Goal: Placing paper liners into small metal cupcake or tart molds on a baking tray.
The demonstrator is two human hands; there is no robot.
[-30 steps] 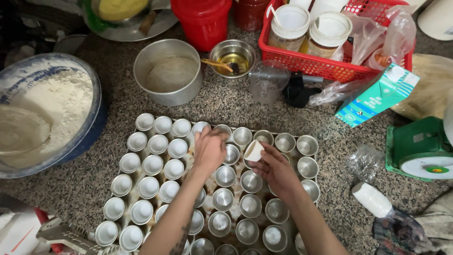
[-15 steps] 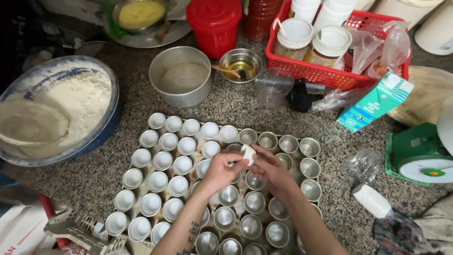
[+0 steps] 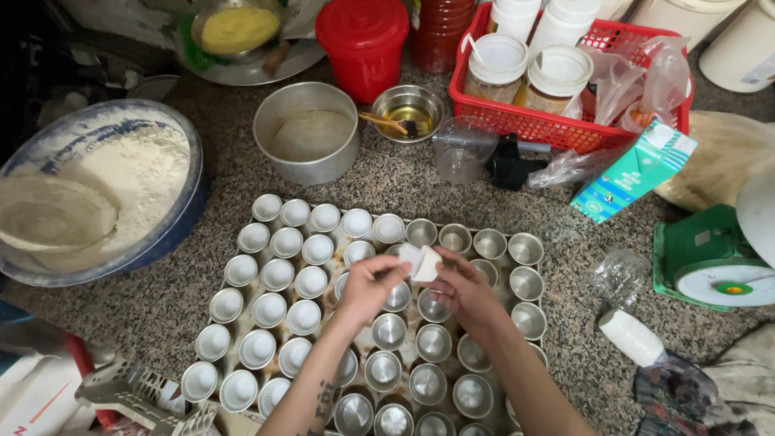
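Head view: lining small metal moulds (image 3: 433, 342) with paper cups.
Grip: left hand (image 3: 367, 288) and right hand (image 3: 463, 288) pinch a white liner stack (image 3: 421, 262) above the tray's (image 3: 335, 239) middle.
Done: left columns lined.
Left: right columns bare.

Speckled granite counter (image 3: 161, 311) under cup tray (image 3: 242, 339), flour basin (image 3: 173, 234), red basket (image 3: 565, 133)

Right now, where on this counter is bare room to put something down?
Bare granite lies between the metal pan and the cup tray, and right of the tray, before the green scale. It is crowded around the red basket and near the flour bowl.
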